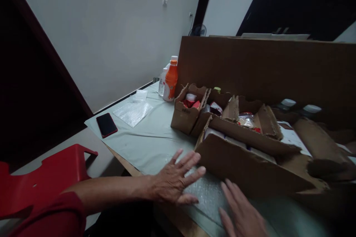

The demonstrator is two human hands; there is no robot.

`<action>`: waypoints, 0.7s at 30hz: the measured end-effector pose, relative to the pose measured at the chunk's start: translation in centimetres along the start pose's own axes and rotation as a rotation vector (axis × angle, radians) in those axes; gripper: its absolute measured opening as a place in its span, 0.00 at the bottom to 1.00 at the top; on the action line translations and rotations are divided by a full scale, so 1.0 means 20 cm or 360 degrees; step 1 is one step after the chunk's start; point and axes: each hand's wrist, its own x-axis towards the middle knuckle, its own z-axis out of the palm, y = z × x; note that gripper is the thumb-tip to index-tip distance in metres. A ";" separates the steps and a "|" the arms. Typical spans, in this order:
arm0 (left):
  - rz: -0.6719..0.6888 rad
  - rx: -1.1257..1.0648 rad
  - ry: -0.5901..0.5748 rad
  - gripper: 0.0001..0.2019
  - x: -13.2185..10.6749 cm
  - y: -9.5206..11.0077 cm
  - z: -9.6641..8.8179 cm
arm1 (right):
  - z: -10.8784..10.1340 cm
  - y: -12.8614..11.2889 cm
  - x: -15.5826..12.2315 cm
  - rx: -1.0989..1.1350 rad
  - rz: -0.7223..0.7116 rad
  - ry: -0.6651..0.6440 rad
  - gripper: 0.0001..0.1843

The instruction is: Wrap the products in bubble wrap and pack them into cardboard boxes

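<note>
A sheet of bubble wrap lies flat on the cloth-covered table, just in front of a long cardboard box. On its left part rests my left hand, palm down with the fingers spread. My right hand is at the sheet's right side, fingers stretched out and slightly blurred. Neither hand holds anything. White packages show inside the long box, close beyond my hands.
Cardboard bins with small packets stand behind the long box, before a brown board. An orange bottle, more bubble wrap and a phone are at the left. A red plastic stool stands beside the table.
</note>
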 end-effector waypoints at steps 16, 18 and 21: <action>-0.0484 -0.0105 -0.0428 0.28 -0.25 -0.18 0.00 | -0.04 0.15 -0.29 0.0025 0.0727 -0.0506 0.28; -0.0667 -0.0094 -0.0350 0.24 -0.22 -0.17 -0.02 | -0.04 0.19 -0.26 0.0061 0.0784 -0.0455 0.27; -0.0913 -0.0101 -0.0413 0.20 -0.13 -0.18 -0.04 | -0.02 0.18 -0.14 0.0079 0.0738 -0.0484 0.28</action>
